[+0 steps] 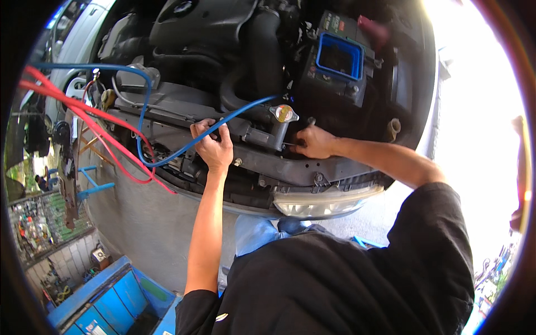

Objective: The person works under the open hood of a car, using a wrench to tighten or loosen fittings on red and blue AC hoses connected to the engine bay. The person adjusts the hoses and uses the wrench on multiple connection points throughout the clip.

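My left hand (pixel 214 147) is closed at the front crossmember of a car's engine bay, its fingers curled around a blue hose (pixel 180 152). That hose loops in from the left and runs on toward the radiator. Right of it, the radiator cap (pixel 285 113) sits on its filler neck. Just beyond the neck, my right hand (pixel 315 141) reaches down with bent fingers pressed together. A thin, light sliver shows by its fingertips; what it grips is too small to make out. The front crossmember (pixel 273 160) lies under both hands.
A car battery (pixel 330 82) carries a blue open-topped tray (pixel 357 54) at the right. Red hoses (pixel 103 114) hang across the left side. Below me are the headlight (pixel 326 202) and a blue metal cabinet (pixel 114 298). The black engine cover (pixel 201 25) lies farther back.
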`<state>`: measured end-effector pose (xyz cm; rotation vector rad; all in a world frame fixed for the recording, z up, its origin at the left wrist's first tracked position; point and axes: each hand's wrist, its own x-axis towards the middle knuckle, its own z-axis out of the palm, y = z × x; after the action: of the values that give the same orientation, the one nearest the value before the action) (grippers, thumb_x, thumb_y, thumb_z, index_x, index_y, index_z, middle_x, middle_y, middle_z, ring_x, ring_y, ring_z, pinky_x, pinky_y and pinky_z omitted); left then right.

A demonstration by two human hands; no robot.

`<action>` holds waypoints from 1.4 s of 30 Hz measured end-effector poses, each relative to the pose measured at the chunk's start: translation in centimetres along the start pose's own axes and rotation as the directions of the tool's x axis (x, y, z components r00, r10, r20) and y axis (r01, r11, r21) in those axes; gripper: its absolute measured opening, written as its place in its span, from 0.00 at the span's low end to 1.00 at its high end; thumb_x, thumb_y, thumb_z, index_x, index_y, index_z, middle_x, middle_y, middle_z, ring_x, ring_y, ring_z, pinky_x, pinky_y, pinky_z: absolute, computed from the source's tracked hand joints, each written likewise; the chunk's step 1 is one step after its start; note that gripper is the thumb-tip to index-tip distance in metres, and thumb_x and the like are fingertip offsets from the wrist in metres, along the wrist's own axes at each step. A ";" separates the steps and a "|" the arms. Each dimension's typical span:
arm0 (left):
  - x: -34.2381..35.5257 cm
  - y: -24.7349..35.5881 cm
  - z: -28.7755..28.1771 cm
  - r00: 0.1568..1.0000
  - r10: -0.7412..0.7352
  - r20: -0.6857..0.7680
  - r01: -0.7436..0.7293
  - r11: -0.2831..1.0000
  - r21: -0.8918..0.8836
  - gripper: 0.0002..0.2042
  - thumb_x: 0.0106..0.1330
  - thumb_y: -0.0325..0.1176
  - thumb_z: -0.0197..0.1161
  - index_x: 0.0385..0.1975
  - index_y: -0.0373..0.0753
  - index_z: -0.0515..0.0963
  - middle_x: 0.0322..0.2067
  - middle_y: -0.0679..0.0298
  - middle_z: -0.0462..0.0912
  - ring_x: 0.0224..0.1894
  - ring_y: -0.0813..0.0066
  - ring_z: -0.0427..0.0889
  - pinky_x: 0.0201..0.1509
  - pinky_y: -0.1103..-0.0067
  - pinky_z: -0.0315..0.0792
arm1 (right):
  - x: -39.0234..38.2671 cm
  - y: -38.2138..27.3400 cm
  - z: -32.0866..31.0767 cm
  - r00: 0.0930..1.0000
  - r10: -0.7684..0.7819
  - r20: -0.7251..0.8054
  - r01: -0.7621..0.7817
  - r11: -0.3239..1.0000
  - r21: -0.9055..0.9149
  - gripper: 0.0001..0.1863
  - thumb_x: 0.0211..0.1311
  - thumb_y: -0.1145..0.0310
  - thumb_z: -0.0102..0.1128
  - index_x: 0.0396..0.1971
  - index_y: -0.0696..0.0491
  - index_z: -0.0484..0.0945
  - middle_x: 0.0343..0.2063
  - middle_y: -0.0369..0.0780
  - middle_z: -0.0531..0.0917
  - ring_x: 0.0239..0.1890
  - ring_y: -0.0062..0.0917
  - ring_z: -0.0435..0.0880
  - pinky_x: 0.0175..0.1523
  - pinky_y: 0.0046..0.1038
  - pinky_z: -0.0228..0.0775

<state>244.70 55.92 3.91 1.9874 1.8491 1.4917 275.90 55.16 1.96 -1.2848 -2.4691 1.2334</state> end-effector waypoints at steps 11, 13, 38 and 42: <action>-0.3 0.1 -0.4 0.987 -0.156 0.032 0.157 0.987 -0.022 0.11 0.65 0.32 0.69 0.38 0.36 0.75 0.34 0.57 0.76 0.31 0.60 0.75 0.35 0.66 0.71 | 2.0 -0.1 -0.8 0.949 0.188 0.254 -0.266 0.910 0.319 0.16 0.75 0.68 0.58 0.56 0.56 0.84 0.22 0.32 0.78 0.20 0.14 0.75 0.25 0.23 0.69; -0.3 0.3 -0.4 0.995 -0.103 -0.010 0.103 0.995 -0.007 0.10 0.65 0.32 0.69 0.38 0.36 0.75 0.34 0.57 0.75 0.30 0.62 0.75 0.35 0.67 0.71 | 2.2 -1.2 -1.7 0.903 0.218 0.371 -0.378 0.814 0.441 0.11 0.74 0.68 0.58 0.48 0.58 0.84 0.22 0.33 0.78 0.19 0.15 0.74 0.22 0.23 0.66; -0.6 0.4 -0.8 0.988 -0.145 -0.045 0.145 0.989 -0.018 0.12 0.64 0.34 0.70 0.38 0.37 0.74 0.35 0.54 0.80 0.40 0.47 0.82 0.42 0.58 0.77 | 1.1 -0.1 0.5 0.983 0.117 0.140 -0.145 0.967 0.207 0.15 0.73 0.65 0.61 0.49 0.59 0.87 0.28 0.45 0.86 0.28 0.28 0.83 0.37 0.35 0.75; -0.5 0.2 -0.8 0.991 -0.128 -0.039 0.128 0.992 -0.014 0.12 0.64 0.33 0.70 0.39 0.37 0.74 0.37 0.54 0.80 0.40 0.47 0.82 0.42 0.58 0.78 | 1.9 -1.0 -1.3 0.941 0.229 0.250 -0.320 0.843 0.433 0.11 0.73 0.66 0.60 0.39 0.59 0.86 0.21 0.38 0.80 0.21 0.20 0.77 0.27 0.27 0.68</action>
<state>244.43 55.01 4.22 1.8088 1.9379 1.5126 274.59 56.99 3.09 -1.4615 -1.9329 1.9587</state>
